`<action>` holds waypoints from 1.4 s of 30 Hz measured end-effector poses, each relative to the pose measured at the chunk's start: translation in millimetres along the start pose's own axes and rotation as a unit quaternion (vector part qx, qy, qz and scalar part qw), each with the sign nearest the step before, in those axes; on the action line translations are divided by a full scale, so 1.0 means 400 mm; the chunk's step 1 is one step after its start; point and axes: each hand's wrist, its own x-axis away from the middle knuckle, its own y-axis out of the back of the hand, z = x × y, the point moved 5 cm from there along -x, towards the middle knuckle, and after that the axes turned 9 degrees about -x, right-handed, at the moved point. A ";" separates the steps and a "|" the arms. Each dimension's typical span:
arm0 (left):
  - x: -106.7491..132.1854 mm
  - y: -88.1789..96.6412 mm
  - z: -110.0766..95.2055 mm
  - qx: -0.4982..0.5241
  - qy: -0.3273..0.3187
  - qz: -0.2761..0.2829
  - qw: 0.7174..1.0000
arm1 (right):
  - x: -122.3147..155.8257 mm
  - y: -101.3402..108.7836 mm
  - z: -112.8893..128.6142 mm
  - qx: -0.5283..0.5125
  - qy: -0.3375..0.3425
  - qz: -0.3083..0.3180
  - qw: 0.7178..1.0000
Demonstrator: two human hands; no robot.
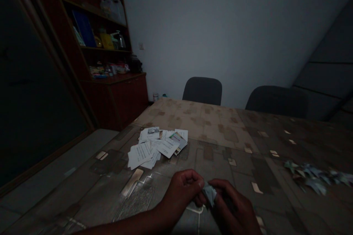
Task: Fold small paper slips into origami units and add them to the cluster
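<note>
Between my two hands, low in the middle of the view, is a small folded piece of paper (210, 194), pale and pointed at its lower end. My left hand (188, 187) pinches its left side with thumb and bent fingers. On the other side my right hand (233, 203) has its fingers curled round the paper's right edge. Beyond my left hand lies a loose pile of printed paper cards (142, 154), white with text, some bearing pictures. Far to the right sits a heap of folded paper pieces (316, 178), whose exact shapes are too dim to tell.
A patterned cloth covers the table (220, 128). Two dark chairs (202, 90) stand at its far side against a pale wall. At the back left, a red-brown cabinet (127, 99) holds a kettle (120, 40), a blue folder (85, 29) and other items. The room is dim.
</note>
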 end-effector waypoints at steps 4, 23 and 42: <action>0.000 -0.005 0.000 -0.003 0.003 0.001 1.000 | 0.000 -0.005 -0.002 0.010 0.000 0.004 1.000; 0.017 -0.018 0.003 -0.021 -0.025 0.004 0.999 | 0.000 -0.008 -0.016 0.033 -0.034 -0.018 0.999; 0.017 -0.026 0.009 -0.027 -0.055 0.015 0.998 | 0.008 -0.005 -0.044 0.011 -0.068 -0.039 0.997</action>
